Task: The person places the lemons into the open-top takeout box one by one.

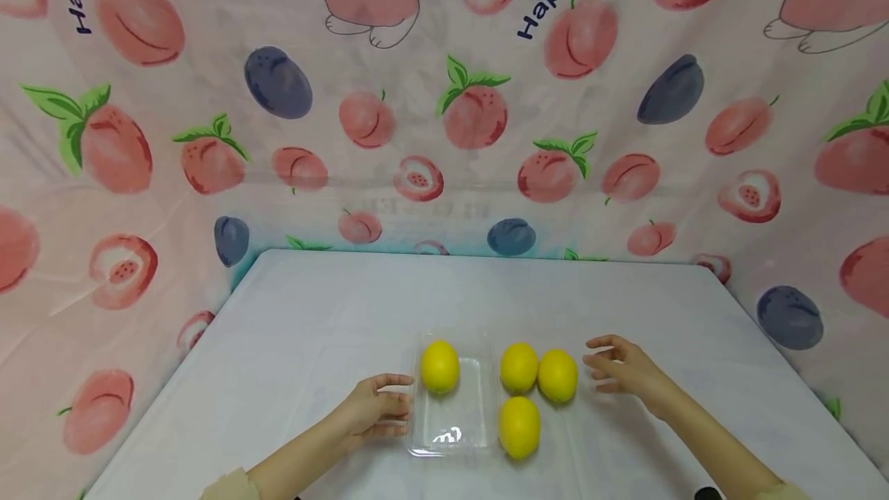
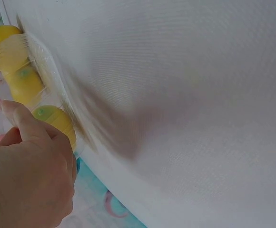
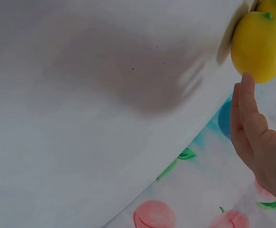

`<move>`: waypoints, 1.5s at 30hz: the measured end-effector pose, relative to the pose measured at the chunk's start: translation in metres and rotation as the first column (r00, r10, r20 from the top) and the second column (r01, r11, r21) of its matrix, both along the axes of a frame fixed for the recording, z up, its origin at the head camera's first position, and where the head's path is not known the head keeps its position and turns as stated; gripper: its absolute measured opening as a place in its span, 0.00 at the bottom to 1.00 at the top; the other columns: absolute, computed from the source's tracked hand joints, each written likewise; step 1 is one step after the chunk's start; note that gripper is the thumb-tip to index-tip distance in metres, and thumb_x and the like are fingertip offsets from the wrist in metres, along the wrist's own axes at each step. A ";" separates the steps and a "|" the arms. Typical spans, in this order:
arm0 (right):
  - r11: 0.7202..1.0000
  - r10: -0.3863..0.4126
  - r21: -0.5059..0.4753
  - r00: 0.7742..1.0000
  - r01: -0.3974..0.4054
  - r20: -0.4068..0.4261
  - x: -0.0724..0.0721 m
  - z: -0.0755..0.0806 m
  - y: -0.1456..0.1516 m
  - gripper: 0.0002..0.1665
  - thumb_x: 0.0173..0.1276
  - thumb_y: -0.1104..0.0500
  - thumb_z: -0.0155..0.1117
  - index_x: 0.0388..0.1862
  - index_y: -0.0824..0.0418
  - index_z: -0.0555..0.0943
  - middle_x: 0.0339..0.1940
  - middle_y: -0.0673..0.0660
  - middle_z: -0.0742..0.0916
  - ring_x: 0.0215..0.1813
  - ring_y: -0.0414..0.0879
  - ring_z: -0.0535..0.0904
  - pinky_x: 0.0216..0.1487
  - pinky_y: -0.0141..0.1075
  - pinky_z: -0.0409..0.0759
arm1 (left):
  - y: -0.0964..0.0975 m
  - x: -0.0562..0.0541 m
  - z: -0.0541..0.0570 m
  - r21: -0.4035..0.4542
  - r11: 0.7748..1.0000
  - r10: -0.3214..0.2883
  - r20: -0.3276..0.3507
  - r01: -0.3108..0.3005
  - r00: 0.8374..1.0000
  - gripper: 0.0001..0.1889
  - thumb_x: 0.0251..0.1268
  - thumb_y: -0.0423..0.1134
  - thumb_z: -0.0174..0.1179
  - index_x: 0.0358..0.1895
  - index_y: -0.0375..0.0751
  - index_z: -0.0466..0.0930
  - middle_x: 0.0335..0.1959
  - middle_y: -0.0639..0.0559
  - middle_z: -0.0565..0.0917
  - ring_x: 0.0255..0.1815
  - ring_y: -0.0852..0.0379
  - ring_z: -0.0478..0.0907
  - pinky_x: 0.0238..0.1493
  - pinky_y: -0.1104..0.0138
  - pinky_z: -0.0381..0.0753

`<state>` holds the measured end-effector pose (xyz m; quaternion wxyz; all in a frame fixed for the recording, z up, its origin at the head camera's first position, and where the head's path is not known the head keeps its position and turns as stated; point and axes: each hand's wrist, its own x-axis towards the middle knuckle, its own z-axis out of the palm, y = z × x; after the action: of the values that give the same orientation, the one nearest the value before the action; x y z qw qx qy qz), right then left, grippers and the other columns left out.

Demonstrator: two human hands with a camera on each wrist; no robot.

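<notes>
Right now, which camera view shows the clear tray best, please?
The head view: it shows nearly the whole tray from above, with one lemon inside. The left wrist view shows it only at a slant, partly behind the left hand. The right wrist view does not show it.

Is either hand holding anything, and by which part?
The right hand holds nothing. The left hand is at the left edge of the clear tray; whether it grips cannot be told.

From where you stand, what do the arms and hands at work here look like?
A person's: the left hand and right hand wear no gloves. The left sleeve and right sleeve are pale beige. A black, rounded thing near the right sleeve is too cut off to identify.
</notes>
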<state>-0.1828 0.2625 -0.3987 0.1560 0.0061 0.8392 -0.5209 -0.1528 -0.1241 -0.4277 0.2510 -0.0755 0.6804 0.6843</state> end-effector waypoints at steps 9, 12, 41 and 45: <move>0.999 0.007 0.037 0.998 -0.009 0.066 -0.008 -0.003 -0.007 0.33 0.71 0.53 0.54 0.64 0.75 0.60 0.51 0.72 0.75 0.43 0.51 0.78 0.46 0.45 0.85 | 0.000 -0.001 0.002 -0.006 1.000 0.003 0.005 -0.003 1.000 0.25 0.61 0.26 0.55 0.63 0.30 0.64 0.34 0.51 0.78 0.30 0.60 0.78 0.37 0.65 0.87; 0.998 0.017 0.052 0.996 -0.021 0.084 -0.012 -0.003 -0.008 0.35 0.71 0.51 0.55 0.64 0.74 0.60 0.52 0.71 0.75 0.42 0.50 0.78 0.46 0.44 0.85 | -0.001 -0.003 0.003 -0.006 1.000 0.001 0.002 -0.001 1.000 0.24 0.62 0.27 0.54 0.63 0.31 0.64 0.34 0.51 0.78 0.30 0.60 0.78 0.37 0.65 0.87; 0.996 0.023 0.084 0.985 -0.038 0.168 -0.027 -0.019 -0.030 0.30 0.67 0.52 0.58 0.60 0.69 0.64 0.45 0.65 0.75 0.36 0.49 0.75 0.36 0.39 0.85 | 0.000 -0.002 0.002 0.006 1.000 -0.006 0.002 0.006 1.000 0.24 0.62 0.26 0.55 0.62 0.30 0.65 0.33 0.51 0.78 0.29 0.60 0.77 0.37 0.65 0.87; 0.996 0.027 0.078 0.986 -0.041 0.165 -0.027 -0.020 -0.029 0.29 0.66 0.53 0.57 0.60 0.69 0.65 0.44 0.65 0.76 0.35 0.49 0.76 0.35 0.40 0.85 | 0.000 -0.002 0.002 0.006 1.000 -0.007 0.003 0.007 1.000 0.24 0.61 0.26 0.55 0.62 0.30 0.64 0.33 0.51 0.79 0.29 0.60 0.77 0.37 0.65 0.87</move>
<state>-0.2098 0.2334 -0.4183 0.2329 0.0409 0.8440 -0.4813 -0.1547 -0.1240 -0.4257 0.2547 -0.0737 0.6783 0.6852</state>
